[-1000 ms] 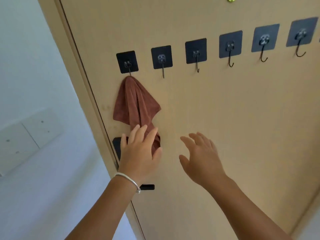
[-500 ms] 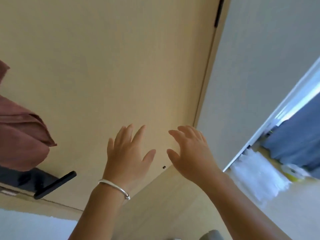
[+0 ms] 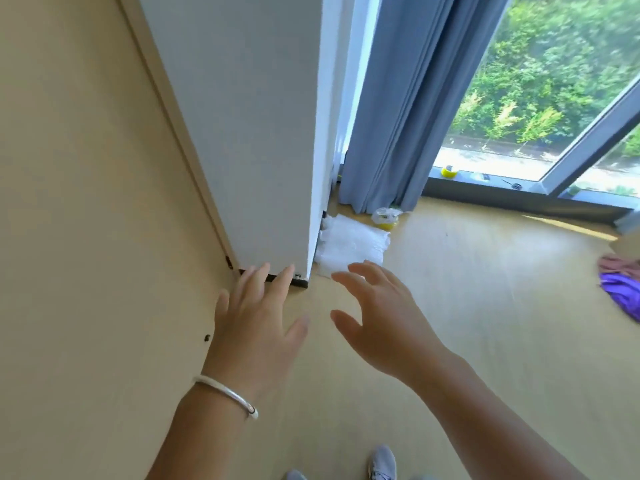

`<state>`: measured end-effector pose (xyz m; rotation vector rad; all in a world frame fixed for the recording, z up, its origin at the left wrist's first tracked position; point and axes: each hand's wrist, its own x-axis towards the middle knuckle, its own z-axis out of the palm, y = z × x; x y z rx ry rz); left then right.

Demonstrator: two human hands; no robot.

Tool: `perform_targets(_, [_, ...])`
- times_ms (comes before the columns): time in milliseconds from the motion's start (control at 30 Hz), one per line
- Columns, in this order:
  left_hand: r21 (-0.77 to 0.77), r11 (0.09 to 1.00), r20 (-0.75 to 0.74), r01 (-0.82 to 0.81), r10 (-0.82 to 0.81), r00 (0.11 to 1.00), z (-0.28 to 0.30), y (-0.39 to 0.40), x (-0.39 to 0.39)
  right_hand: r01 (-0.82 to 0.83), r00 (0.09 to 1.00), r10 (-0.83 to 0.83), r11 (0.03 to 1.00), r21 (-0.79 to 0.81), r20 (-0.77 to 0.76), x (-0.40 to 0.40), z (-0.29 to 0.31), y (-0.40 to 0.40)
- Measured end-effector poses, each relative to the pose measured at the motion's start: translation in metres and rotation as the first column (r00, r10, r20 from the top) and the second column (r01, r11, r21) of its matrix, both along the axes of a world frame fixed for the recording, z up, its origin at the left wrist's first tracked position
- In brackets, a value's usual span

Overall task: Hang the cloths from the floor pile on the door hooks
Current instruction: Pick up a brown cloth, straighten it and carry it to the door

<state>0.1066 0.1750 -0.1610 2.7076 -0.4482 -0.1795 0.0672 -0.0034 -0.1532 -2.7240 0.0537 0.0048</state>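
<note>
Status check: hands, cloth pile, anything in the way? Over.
Left hand open, empty. Right hand open, empty. Cloth pile on floor at far right, purple cloth in front. Bare floor between hands and pile.

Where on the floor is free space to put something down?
Bare floor lies between the white plastic sheet and the cloth pile, in front of the window. It is crowded near the curtain foot, where the sheet and a yellow bag lie.

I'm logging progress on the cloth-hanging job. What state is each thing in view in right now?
left hand: open, fingers spread, holding nothing
right hand: open, fingers relaxed, holding nothing
purple cloth: crumpled on the floor, not picked up
pink cloth: lying on the floor beside the purple cloth
curtain: drawn aside, hanging bunched
</note>
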Motion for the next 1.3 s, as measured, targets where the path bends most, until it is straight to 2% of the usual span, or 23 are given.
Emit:
perform_targets(133, [0.007,0.981,0.067,0.195,-0.195,0.979,0.01,-0.069,-0.007,0.184,0.983,-0.184,0.983,0.019,0.021,-0.034,0.007,-0.057])
perform_targets(300, [0.034,0.898,0.106,0.438,-0.439,0.892,0.021,-0.18,-0.031,0.404,0.913,-0.405,0.914,0.029,0.059,-0.096,0.014,-0.141])
perform_targets(467, [0.037,0.748,0.172,0.663,-0.658,0.733,0.039,-0.292,-0.084,0.619,0.777,-0.618,0.785,0.036,0.117,-0.173,0.025,-0.224])
perform_targets(600, [0.064,0.624,0.266,0.779,-0.763,0.59,0.062,-0.379,-0.132,0.756,0.64,-0.746,0.654,0.024,0.184,-0.235,0.038,-0.283])
perform_targets(833, [0.038,0.386,0.413,0.922,-0.846,0.337,0.118,-0.509,-0.22,0.907,0.405,-0.863,0.42,-0.017,0.302,-0.34,0.082,-0.371])
perform_targets(1033, [0.039,0.19,0.498,0.981,-0.855,0.146,0.157,-0.583,-0.289,0.974,0.216,-0.89,0.228,-0.018,0.401,-0.418,0.127,-0.415])
perform_targets(1300, [0.041,0.005,0.542,0.999,-0.84,-0.018,0.18,-0.663,-0.352,0.998,0.034,-0.897,0.008,-0.061,0.442,-0.494,0.163,-0.461])
